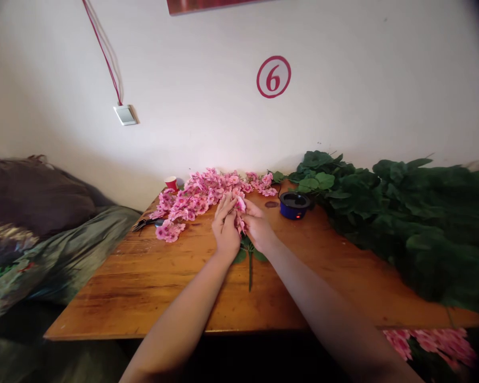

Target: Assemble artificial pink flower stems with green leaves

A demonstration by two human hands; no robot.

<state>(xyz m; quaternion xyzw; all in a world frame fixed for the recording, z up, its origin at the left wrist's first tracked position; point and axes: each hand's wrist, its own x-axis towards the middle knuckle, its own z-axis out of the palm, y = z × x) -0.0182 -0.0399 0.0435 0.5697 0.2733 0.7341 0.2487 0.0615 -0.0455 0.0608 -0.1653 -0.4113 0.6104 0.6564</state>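
Note:
Between my two hands, above the middle of the wooden table, is a pink artificial flower (239, 205). My left hand (224, 226) curls around its left side, with the fingers pointing up and away. From the right, my right hand (258, 227) closes on the same blossom; its fingertips are partly hidden. Below the hands a green stem (250, 271) with a few leaves extends toward me on the tabletop. Just beyond my hands lies a heap of pink flower sprays (199, 194).
A blue heating pot (293, 206) with a lit red light stands to the right. A big pile of green leaves (383, 213) covers the table's (155, 298) right side. Far left are a red paper cup (171, 184) and a dark object (147, 223). Pink flowers (431, 343) show below the edge.

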